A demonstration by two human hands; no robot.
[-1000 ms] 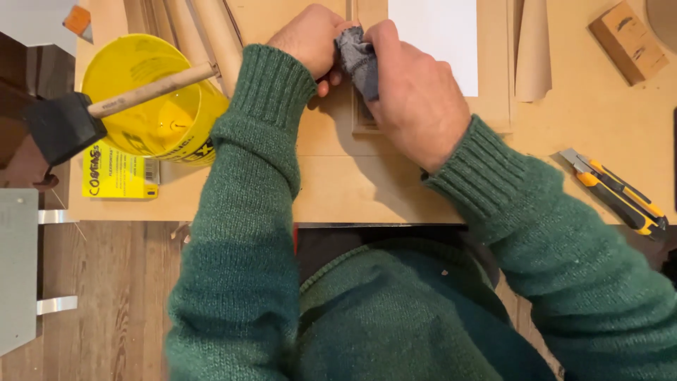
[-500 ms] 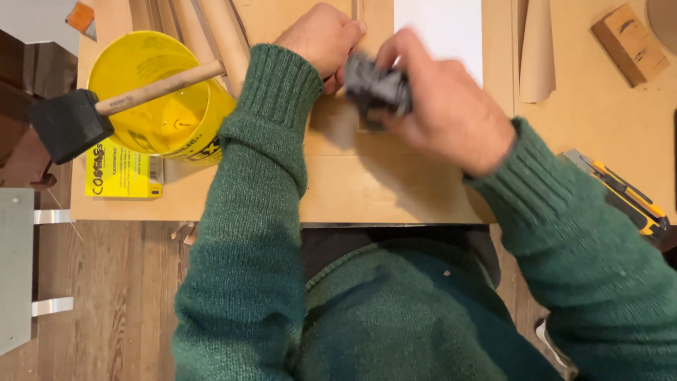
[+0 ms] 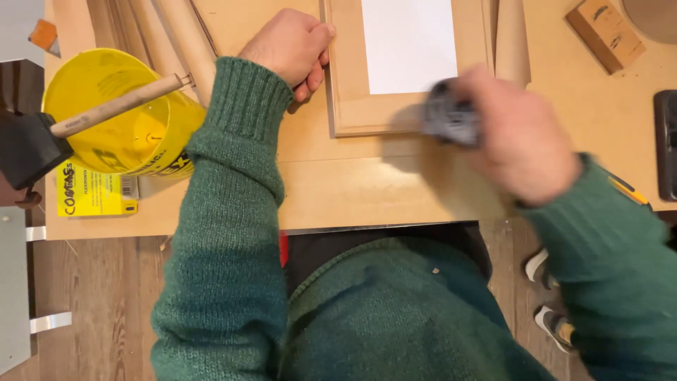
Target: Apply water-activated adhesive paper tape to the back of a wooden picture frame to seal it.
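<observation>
At frame's (image 3: 352, 106) lower edge, right hand (image 3: 518, 134) presses grey pad (image 3: 448, 120).

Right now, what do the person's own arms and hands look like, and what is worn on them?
Both arms wear a dark green knitted sweater with ribbed cuffs at the wrists. The left hand and right hand are bare: no gloves, rings or watch show. The right one is motion-blurred.

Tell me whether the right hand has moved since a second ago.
Yes. The right hand with its grey pad slid rightward along the wooden frame, away from the left hand.
</observation>
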